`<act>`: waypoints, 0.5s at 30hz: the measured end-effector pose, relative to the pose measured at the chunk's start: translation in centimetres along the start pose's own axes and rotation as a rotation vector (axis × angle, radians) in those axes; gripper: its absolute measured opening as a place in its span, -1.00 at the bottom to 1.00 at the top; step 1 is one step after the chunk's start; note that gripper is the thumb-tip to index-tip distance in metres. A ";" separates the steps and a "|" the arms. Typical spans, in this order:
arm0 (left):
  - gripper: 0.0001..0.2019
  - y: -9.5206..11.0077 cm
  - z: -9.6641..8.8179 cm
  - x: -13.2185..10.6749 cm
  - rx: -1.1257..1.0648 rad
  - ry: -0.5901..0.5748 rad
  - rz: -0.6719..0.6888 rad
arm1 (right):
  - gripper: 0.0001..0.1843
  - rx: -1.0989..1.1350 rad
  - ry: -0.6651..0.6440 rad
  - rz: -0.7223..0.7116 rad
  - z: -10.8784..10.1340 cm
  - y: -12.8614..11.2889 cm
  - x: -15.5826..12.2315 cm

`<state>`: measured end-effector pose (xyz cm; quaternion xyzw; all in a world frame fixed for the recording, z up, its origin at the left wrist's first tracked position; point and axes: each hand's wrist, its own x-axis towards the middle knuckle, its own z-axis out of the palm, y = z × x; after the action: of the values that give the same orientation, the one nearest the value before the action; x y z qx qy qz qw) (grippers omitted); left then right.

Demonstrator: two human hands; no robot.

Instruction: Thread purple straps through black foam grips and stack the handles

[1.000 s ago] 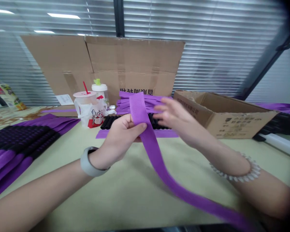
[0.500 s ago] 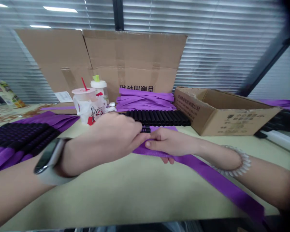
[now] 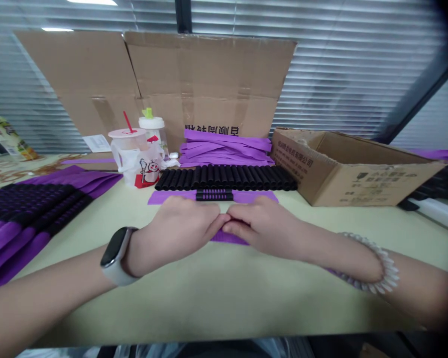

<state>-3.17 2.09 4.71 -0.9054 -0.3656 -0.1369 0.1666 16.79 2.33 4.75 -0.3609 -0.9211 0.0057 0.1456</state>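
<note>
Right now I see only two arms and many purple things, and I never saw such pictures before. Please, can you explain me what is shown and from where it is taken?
There is no machine here: these are a person's two bare hands, seen by a camera worn on their head, which looks forward and down. The left hand, wearing a smartwatch, and the right hand, wearing a pale coiled bracelet, lie on a purple strap on a pale table. Just ahead is a row of black tubes, then a stack of purple straps. To the right stands an open cardboard box.
</note>
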 end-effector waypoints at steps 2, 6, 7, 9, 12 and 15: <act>-0.51 0.2 -0.5 -1.4 0.017 0.063 0.006 | -0.65 -0.077 0.084 -0.035 0.2 -1.1 -1.4; -0.52 1.0 -2.1 -5.3 -0.055 0.163 0.108 | -0.46 -0.145 0.222 -0.219 -0.3 -3.6 -5.0; -0.53 1.3 -2.5 -6.2 -0.067 0.166 0.125 | -0.45 -0.149 0.221 -0.245 -0.5 -4.1 -5.8; -0.53 1.6 -3.0 -7.8 -0.069 0.174 0.124 | -0.45 -0.156 0.266 -0.269 -0.5 -4.8 -7.0; -0.55 1.7 -3.2 -9.4 -0.063 0.197 0.076 | -0.48 -0.192 0.352 -0.282 -0.1 -4.7 -8.1; -0.57 1.6 -2.9 -10.1 -0.047 0.201 0.035 | -0.55 -0.235 0.297 -0.302 0.3 -3.8 -9.4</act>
<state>-9.38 -6.39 3.28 -0.8970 -0.3279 -0.2328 0.1834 20.73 -6.76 2.47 -0.2306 -0.9274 -0.1763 0.2358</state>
